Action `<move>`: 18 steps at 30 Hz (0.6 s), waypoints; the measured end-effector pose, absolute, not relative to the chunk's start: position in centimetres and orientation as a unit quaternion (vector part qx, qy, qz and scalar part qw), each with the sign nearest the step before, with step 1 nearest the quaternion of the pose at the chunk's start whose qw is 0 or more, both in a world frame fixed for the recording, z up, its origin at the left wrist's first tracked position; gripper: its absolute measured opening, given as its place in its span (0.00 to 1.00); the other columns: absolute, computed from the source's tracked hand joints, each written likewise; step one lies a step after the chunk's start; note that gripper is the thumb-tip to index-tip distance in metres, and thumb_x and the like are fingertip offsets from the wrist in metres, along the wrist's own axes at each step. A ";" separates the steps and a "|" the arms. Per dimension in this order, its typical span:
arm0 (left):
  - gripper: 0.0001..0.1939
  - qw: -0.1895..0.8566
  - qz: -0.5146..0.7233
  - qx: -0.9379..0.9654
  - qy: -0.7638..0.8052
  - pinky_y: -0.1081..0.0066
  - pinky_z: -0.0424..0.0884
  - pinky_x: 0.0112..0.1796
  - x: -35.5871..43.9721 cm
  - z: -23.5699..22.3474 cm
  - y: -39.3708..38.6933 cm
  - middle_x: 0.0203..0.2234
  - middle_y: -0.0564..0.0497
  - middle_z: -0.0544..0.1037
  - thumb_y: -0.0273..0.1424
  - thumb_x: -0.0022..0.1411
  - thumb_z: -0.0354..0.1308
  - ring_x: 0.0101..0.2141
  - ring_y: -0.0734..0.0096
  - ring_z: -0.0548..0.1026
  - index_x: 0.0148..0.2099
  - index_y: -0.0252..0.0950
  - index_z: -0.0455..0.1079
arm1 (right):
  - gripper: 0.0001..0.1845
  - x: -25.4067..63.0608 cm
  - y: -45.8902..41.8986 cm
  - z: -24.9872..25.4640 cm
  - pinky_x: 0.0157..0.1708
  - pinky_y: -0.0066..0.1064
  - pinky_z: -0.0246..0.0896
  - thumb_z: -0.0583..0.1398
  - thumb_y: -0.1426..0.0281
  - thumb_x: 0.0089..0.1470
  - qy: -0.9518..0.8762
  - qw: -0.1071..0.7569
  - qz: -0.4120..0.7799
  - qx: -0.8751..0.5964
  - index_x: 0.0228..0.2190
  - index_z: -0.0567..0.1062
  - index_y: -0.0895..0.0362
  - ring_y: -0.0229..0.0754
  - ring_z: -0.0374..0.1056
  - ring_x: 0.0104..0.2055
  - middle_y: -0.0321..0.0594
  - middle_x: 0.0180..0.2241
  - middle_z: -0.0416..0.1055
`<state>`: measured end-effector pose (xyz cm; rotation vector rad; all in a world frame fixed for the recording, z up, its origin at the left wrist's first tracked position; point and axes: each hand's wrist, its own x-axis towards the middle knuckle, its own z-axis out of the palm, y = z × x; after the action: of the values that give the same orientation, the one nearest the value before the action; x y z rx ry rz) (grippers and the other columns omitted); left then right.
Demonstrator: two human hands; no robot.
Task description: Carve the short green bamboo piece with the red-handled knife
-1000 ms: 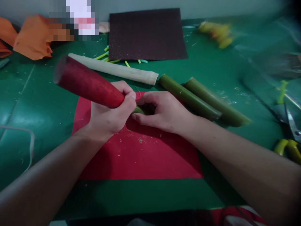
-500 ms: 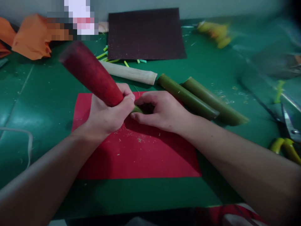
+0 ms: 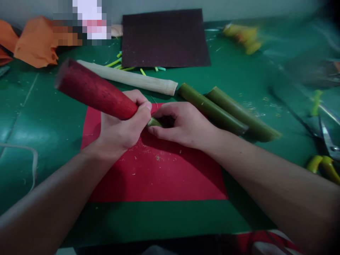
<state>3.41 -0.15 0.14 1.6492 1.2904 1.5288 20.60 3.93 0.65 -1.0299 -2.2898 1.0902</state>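
Note:
My left hand [image 3: 122,129] is closed around the narrow end of a thick, tapered red wooden handle [image 3: 97,92]. Its wide end points up and to the left; whatever lies beyond my fist is hidden. Close beside it, my right hand [image 3: 183,124] curls its fingers and thumb over a short green bamboo piece [image 3: 155,122], mostly covered by the hand. Only the piece's near end shows, at my left knuckles. Both hands work low over a red sheet [image 3: 164,180] sprinkled with small pale shavings.
Behind my hands lie a pale peeled bamboo stick [image 3: 140,80] and two green bamboo tubes [image 3: 212,108]. A dark sheet [image 3: 166,39] is at the back, orange cloth [image 3: 37,42] at the back left. Yellow-handled scissors [image 3: 322,164] lie at the right.
The wide end of the red handle has swung down and to the left, with my left wrist turning slightly. More of the pale stick shows. My right hand has stayed nearly still.

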 end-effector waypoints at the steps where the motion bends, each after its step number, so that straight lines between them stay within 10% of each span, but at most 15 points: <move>1: 0.13 0.276 0.568 0.612 0.477 0.70 0.61 0.21 3.4 0.2 -0.1 0.16 0.56 0.67 0.25 0.59 0.59 0.20 0.76 0.65 0.23 0.39 0.68 | 0.11 20.6 3.9 0.6 0.29 0.31 0.52 0.66 0.63 0.53 -0.818 0.203 0.392 -0.369 0.32 0.80 0.59 0.34 0.63 0.28 0.36 0.29 0.76; 18: 0.13 0.284 0.586 0.596 0.470 0.71 0.60 0.20 3.5 0.2 0.0 0.16 0.57 0.68 0.25 0.59 0.59 0.18 0.77 0.64 0.22 0.39 0.69 | 0.12 20.6 3.8 0.6 0.29 0.32 0.53 0.66 0.63 0.54 -0.818 0.206 0.393 -0.367 0.33 0.81 0.60 0.35 0.63 0.28 0.37 0.29 0.76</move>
<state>3.54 -0.02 0.19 1.5932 1.2574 1.5679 20.60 3.84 0.62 -1.0219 -2.2788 1.0941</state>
